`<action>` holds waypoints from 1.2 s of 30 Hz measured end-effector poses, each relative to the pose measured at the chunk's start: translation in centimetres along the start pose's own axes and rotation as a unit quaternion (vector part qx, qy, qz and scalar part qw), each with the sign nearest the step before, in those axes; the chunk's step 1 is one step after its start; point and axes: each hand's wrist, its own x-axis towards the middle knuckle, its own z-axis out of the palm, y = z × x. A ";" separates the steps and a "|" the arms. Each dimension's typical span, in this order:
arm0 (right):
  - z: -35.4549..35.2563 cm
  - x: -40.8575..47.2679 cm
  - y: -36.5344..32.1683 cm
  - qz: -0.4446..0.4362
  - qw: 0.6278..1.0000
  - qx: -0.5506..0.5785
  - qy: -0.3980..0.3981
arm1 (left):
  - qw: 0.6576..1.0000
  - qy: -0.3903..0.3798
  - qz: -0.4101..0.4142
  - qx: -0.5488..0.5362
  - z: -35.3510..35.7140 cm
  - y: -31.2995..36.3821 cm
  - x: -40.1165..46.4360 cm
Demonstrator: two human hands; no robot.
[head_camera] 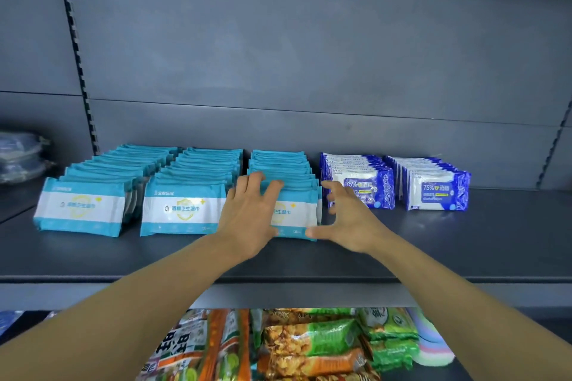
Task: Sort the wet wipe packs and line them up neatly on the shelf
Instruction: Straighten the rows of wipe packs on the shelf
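Three rows of teal-and-white wet wipe packs stand on the dark shelf (433, 244): a left row (81, 210), a middle row (182, 209) and a third row (294, 213). To their right stand two rows of blue-and-white packs (360, 189) (436, 192). My left hand (247, 219) lies over the left part of the third teal row, fingers straight on the pack tops. My right hand (346, 219) is at that row's right end, thumb touching the front pack's lower right corner, fingers spread and loosely bent between the teal and blue rows.
Grey back panels rise behind the packs. Stacked plastic-wrapped items (21, 155) sit at the far left on the neighbouring shelf. Below the shelf edge lie snack packets in orange and green wrappers (309, 346).
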 end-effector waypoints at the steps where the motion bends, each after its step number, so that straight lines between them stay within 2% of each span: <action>1: 0.3 0.0 -0.1 -0.004 1.000 -0.021 0.001 | 1.000 -0.009 0.001 0.004 0.0 -0.2 -0.4; 7: 1.6 0.8 -0.7 -0.019 0.998 -0.022 0.051 | 0.999 -0.031 -0.025 0.003 0.2 -0.8 0.3; 12: 2.0 1.6 -0.6 -0.010 0.995 -0.047 0.092 | 0.996 -0.004 -0.070 -0.053 1.3 -0.8 0.6; 16: 1.6 1.8 -0.5 0.025 0.999 0.022 0.040 | 0.988 0.006 -0.095 -0.125 1.8 -0.3 0.5; 18: 1.5 1.8 -0.6 0.017 1.000 0.014 0.018 | 0.982 0.003 -0.105 -0.158 1.8 -0.3 0.8; 20: 1.7 1.9 -0.6 -0.001 0.999 -0.012 0.038 | 0.978 0.004 -0.114 -0.177 1.9 -0.5 1.2; 23: 2.1 2.0 -0.1 -0.017 0.997 -0.041 0.057 | 0.979 0.025 -0.106 -0.170 2.1 -0.7 1.3; 28: 1.8 2.3 0.8 -0.024 0.992 -0.122 0.011 | 0.989 0.024 -0.094 -0.115 1.9 -0.3 0.9; 33: 1.8 2.4 1.1 -0.031 0.993 -0.109 -0.027 | 0.993 -0.002 -0.101 -0.053 1.6 0.6 1.5; 36: 1.1 2.4 1.6 -0.012 0.998 -0.067 0.014 | 0.984 -0.018 -0.153 -0.085 1.5 1.2 1.1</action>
